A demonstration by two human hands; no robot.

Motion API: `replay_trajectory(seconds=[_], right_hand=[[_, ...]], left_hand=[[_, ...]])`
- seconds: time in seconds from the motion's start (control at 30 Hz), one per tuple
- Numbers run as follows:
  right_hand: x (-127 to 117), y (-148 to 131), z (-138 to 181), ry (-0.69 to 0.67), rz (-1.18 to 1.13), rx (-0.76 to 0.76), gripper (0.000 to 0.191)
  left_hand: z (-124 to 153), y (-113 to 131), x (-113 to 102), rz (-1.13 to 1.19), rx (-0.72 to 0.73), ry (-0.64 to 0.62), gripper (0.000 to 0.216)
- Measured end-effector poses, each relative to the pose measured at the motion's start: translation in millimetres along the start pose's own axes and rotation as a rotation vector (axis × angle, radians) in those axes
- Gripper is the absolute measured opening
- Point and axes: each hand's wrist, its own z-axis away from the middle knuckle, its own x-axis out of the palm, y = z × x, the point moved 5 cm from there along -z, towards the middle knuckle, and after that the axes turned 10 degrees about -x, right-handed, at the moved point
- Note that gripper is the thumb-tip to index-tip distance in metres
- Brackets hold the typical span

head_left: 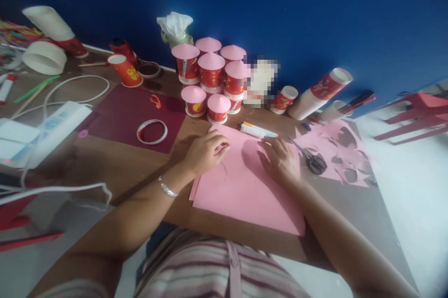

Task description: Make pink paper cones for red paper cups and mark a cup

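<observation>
A sheet of pink paper (245, 195) lies on the table in front of me, with another sheet's edge showing beneath its left side. A faint curved line is drawn on its left part. My left hand (208, 151) rests over the upper left of the paper, fingers loosely bent and nothing visible in them. On the right side, my right hand (282, 160) lies with fingers spread on the paper, near a white marker pen (259, 130) at the top edge. Black-handled scissors (315, 162) sit just right of that hand.
Red paper cups with pink cone tops (211, 65) stand grouped behind the paper. Pink offcuts (346, 149) lie at right, beside stacked cups (322, 93). Leftward are a dark red sheet (126, 118), a white ring (151, 132), an orange cup (126, 70) and a corded white box (59, 130).
</observation>
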Motion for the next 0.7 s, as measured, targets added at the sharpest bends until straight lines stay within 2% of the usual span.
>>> replay_trajectory(seconds=[0.3, 0.7], right_hand=[[13, 5, 8, -0.019, -0.007, 0.044, 0.027], [6, 0, 3, -0.037, 0.015, 0.050, 0.017]], left_hand=[[2, -4, 10, -0.079, -0.026, -0.078, 0.004], [7, -5, 25, -0.182, -0.057, -0.193, 0.014]])
